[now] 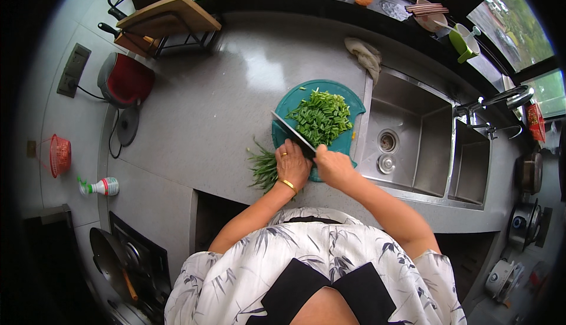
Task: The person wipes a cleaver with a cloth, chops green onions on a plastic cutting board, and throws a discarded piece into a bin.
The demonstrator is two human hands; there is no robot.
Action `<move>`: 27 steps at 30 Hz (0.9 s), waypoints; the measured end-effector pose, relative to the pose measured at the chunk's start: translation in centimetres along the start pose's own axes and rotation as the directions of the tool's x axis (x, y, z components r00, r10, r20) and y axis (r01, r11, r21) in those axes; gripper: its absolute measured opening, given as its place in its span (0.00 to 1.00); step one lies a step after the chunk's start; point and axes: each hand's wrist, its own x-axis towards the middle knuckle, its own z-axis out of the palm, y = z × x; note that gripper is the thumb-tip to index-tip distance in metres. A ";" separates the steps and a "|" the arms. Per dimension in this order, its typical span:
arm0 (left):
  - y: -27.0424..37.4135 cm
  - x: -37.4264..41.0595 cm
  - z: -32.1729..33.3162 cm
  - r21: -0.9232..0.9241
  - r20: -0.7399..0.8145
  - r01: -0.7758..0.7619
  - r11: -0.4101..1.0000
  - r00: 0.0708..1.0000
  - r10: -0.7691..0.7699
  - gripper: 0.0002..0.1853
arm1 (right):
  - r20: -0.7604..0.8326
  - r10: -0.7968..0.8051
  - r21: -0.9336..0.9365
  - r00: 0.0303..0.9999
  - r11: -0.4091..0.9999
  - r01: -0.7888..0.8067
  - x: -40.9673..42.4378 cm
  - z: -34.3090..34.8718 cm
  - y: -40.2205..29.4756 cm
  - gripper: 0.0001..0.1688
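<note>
A round teal cutting board [289, 96] lies on the counter, left of the sink. On it is a heap of chopped green leafy stalks [325, 117]. My right hand [334, 165] grips a kitchen knife [292, 130], whose blade slants across the board between the heap and my left fingers. My left hand [292, 165] presses down at the board's lower left edge, fingers bent close to the blade. Uncut green stalks [263, 165] stick out to the left from beneath that hand. How the left fingers hold them is partly hidden.
The stainless-steel sink [409, 108] adjoins the board's right side, with a cloth [365, 55] at its far corner. A red appliance [128, 77] and a wooden board on a rack [172, 15] stand to the left. Nearer are a spray bottle [104, 187] and a wok [106, 258].
</note>
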 end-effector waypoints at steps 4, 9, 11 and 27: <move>-0.3 0.2 0.4 0.001 0.009 0.021 1.000 1.000 -0.021 0.21 | 0.045 0.034 -0.014 0.998 0.999 -0.033 2.8 0.2 -1.6 0.11; -0.5 0.1 0.3 -0.002 -0.069 0.027 1.000 0.997 -0.027 0.25 | 0.022 -0.015 0.013 1.000 1.000 0.015 3.2 -1.5 -1.2 0.12; -0.6 0.1 0.4 0.000 -0.068 0.024 1.000 0.997 -0.024 0.28 | -0.003 -0.014 0.004 1.000 1.000 0.014 3.9 -1.9 -1.1 0.12; -0.3 0.3 0.9 0.023 -0.092 0.032 0.999 0.995 -0.030 0.31 | -0.126 -0.014 0.032 0.992 0.999 0.019 9.8 -1.7 -0.6 0.13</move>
